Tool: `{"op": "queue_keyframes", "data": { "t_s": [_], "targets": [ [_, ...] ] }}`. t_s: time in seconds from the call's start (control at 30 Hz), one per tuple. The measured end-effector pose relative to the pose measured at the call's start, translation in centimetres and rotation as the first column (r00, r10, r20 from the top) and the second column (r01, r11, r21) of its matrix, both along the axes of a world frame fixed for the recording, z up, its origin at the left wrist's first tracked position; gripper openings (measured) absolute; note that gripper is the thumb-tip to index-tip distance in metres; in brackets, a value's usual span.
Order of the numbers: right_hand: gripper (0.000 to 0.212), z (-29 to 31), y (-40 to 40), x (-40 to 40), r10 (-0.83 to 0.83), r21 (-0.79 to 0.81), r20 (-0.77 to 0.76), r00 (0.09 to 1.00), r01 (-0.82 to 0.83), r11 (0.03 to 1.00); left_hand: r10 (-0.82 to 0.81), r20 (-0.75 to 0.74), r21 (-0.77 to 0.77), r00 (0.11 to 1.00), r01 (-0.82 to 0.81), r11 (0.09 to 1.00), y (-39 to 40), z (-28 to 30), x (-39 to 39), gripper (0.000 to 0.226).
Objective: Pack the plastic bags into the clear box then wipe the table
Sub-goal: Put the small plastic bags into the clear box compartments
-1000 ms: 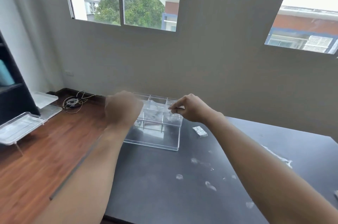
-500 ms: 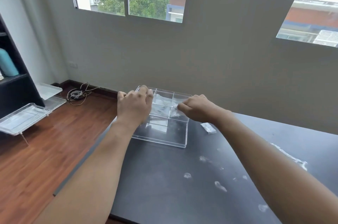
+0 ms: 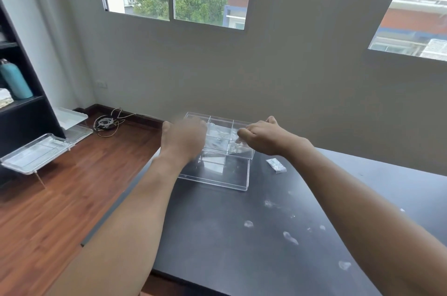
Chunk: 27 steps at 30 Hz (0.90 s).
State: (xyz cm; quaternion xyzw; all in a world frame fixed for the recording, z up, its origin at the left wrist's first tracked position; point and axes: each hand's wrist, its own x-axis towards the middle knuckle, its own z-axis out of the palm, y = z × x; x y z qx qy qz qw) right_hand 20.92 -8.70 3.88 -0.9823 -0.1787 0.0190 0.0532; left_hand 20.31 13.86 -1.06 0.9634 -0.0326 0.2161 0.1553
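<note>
The clear box [image 3: 225, 176] stands at the far left of the black table [image 3: 217, 259], with a divided clear tray [image 3: 221, 124] resting on its top. Crumpled clear plastic bags [image 3: 217, 144] lie in the tray's compartments. My left hand [image 3: 183, 138] is blurred over the tray's left side, fingers curled down and hidden. My right hand [image 3: 263, 136] is at the tray's right compartment, its fingertips pinched on a bit of clear plastic bag. A small flat plastic bag [image 3: 276, 165] lies on the table just right of the box.
White smudges and spots [image 3: 290, 239] dot the table in front of the box. To the left are a wooden floor, a coil of cable [image 3: 105, 124], clear trays [image 3: 36, 155] and a black shelf holding a teal bottle [image 3: 15, 80]. A grey wall stands behind the table.
My left hand came onto the tray's left side and is moving again, now blurred. My right hand stays at the right compartment. The camera has tilted slightly.
</note>
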Motion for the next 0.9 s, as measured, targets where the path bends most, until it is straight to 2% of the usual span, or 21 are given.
{"op": "queue_keyframes", "data": {
  "t_s": [0.1, 0.23, 0.33, 0.4, 0.47, 0.6, 0.67, 0.73, 0.77, 0.9],
  "targets": [
    [0.044, 0.3, 0.2, -0.4, -0.064, 0.101, -0.017, 0.998, 0.066, 0.993, 0.015, -0.018, 0.006, 1.000, -0.015, 1.000, -0.1, 0.2, -0.2, 0.051],
    [0.043, -0.1, 0.1, -1.0, -0.105, 0.137, -0.054, 0.993, 0.111, 0.984, -0.013, -0.044, 0.009, 0.999, 0.013, 1.000, -0.2, -0.1, -0.4, 0.050],
    [0.042, 0.0, 0.1, -1.4, -0.108, 0.140, -0.063, 0.992, 0.116, 0.983, -0.054, 0.024, -0.042, 0.998, 0.054, 0.998, -0.3, -0.3, -0.5, 0.037],
    [0.040, 0.0, 0.2, -1.6, -0.110, 0.155, -0.077, 0.991, 0.121, 0.980, -0.088, 0.098, -0.026, 0.991, 0.091, 0.996, -0.4, -0.3, -0.7, 0.036],
    [0.037, 0.2, 0.4, -1.9, -0.123, 0.172, -0.093, 0.988, 0.137, 0.975, -0.120, 0.118, 0.026, 0.986, 0.118, 0.993, -0.8, -0.3, -1.1, 0.040],
    [0.034, 0.3, 0.5, -2.4, -0.128, 0.176, -0.101, 0.987, 0.145, 0.974, -0.113, 0.021, 0.107, 0.993, 0.111, 0.988, -2.0, -0.6, -1.5, 0.059],
    [0.042, 0.2, 0.2, -2.8, -0.126, 0.164, -0.103, 0.987, 0.142, 0.976, -0.098, 0.002, 0.116, 0.995, 0.097, 0.989, -2.4, -0.6, -1.4, 0.064],
    [0.067, 0.2, -0.5, -3.4, -0.083, 0.154, -0.085, 0.993, 0.095, 0.983, -0.100, 0.001, 0.101, 0.995, 0.100, 0.990, -2.6, -0.5, -1.4, 0.065],
    [0.072, 0.3, -0.9, -3.7, -0.049, 0.179, -0.061, 0.997, 0.059, 0.982, -0.107, 0.009, 0.082, 0.994, 0.106, 0.991, -2.6, -0.5, -1.5, 0.064],
    [0.065, 2.3, -3.4, -5.9, -0.027, 0.345, 0.020, 0.999, 0.018, 0.938, -0.161, 0.179, 0.029, 0.971, 0.158, 0.987, -2.9, -0.5, -2.2, 0.052]
  ]
}}
